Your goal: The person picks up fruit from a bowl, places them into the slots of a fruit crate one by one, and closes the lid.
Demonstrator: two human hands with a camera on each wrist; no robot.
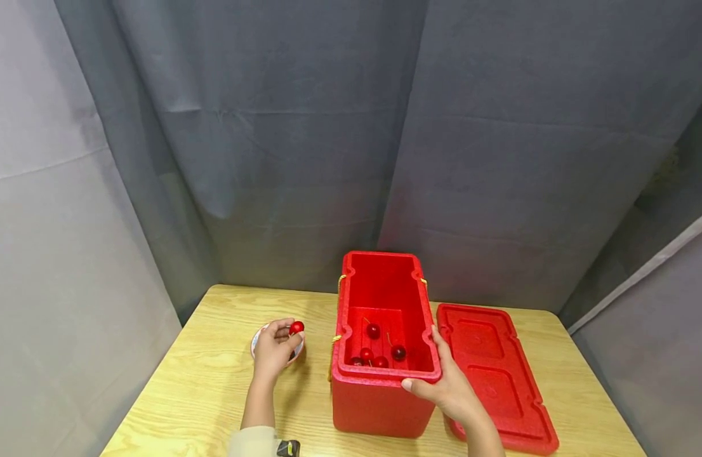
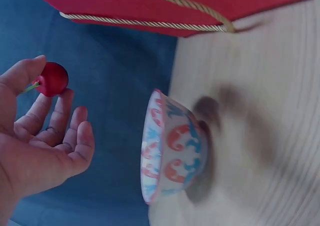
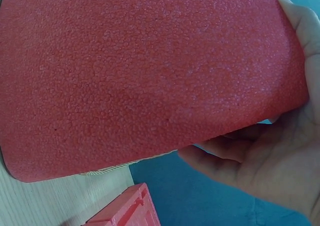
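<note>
My left hand [image 1: 274,348] pinches a red cherry [image 2: 53,79] by thumb and fingertips, its green stem pointing back toward the palm. Just under that hand stands a small patterned bowl [image 2: 176,151], white with red and blue designs; in the head view the hand covers much of it. A red foam box [image 1: 379,407] without its lid stands at the table's centre, with several cherries [image 1: 398,352] on its floor. At the box's near right corner my right hand [image 1: 455,388] grips it, thumb on the front and fingers along the right side.
The red lid [image 1: 502,374] lies flat to the right of the box. A yellow rope [image 2: 150,22] hangs along the box's left side. Grey curtains [image 1: 282,139] close off the back and sides of the wooden table [image 1: 185,387].
</note>
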